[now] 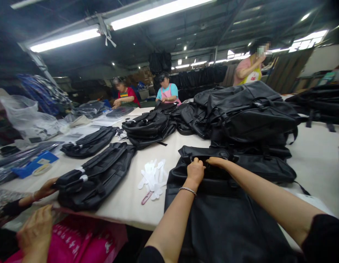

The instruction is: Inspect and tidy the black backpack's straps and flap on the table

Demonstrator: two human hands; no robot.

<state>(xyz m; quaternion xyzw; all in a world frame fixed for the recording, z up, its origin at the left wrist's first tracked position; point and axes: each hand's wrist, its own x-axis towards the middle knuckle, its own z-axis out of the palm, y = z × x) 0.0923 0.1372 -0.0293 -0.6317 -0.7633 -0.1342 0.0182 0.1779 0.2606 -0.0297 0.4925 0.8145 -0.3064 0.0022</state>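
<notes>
Standing under tube lights [158,14], a pale table [320,153] bears black bags [227,215].

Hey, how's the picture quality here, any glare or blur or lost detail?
Head view: the ceiling light is blown out to white; head view, lower left: a co-worker's raised hand looks smeared, perhaps by motion; head view, lower right: the black bag is very dark at its opening, so detail beside the right hand is hard to make out.

Your bag [227,223]: black. Left of it: white slips [153,175], pinkish tool [147,197]. Beneath it: cream tabletop [122,208]. Behind it: black pile [248,120]. Far left of it: blue checked cloth [38,93].
</notes>
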